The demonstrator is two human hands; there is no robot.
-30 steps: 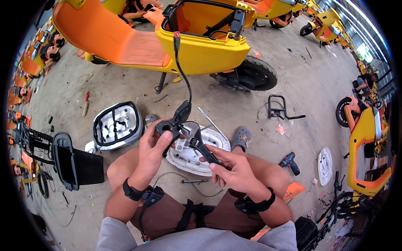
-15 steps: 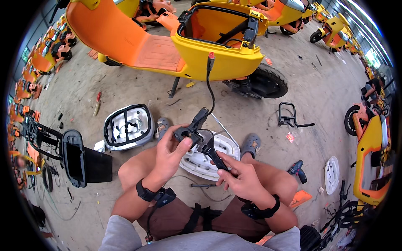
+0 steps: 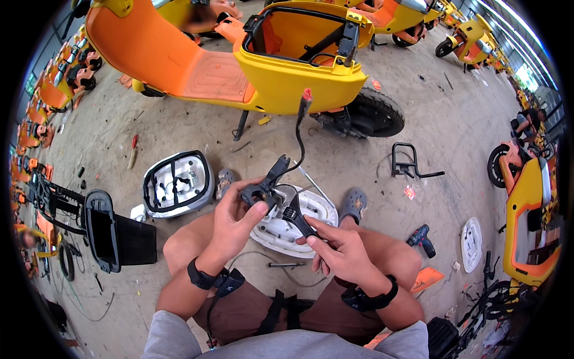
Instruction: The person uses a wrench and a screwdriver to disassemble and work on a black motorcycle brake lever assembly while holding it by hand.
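Observation:
My left hand (image 3: 232,222) is closed round a black bracket-like part (image 3: 258,190) with a round opening. A thick black cable (image 3: 300,134) with a red end rises from near this part. My right hand (image 3: 345,246) grips the handle of a black adjustable wrench (image 3: 301,221). The wrench's jaws are beside the metal piece at the black part's right side; whether they touch it I cannot tell. Below both hands, between my feet, a white ribbed plastic shell (image 3: 272,236) lies on the floor, partly hidden by them.
A yellow and orange scooter (image 3: 302,81) stands ahead with its rear compartment uncovered. A white shell with black trim (image 3: 209,194) and a black bin (image 3: 134,239) are to the left. On the right lie a black metal frame (image 3: 394,160), a cordless drill (image 3: 423,240) and a white panel (image 3: 472,245).
The surroundings have shifted slightly left in view. The wrench has tilted a little, with its jaws slightly lower beside the black part. Both hands keep their hold.

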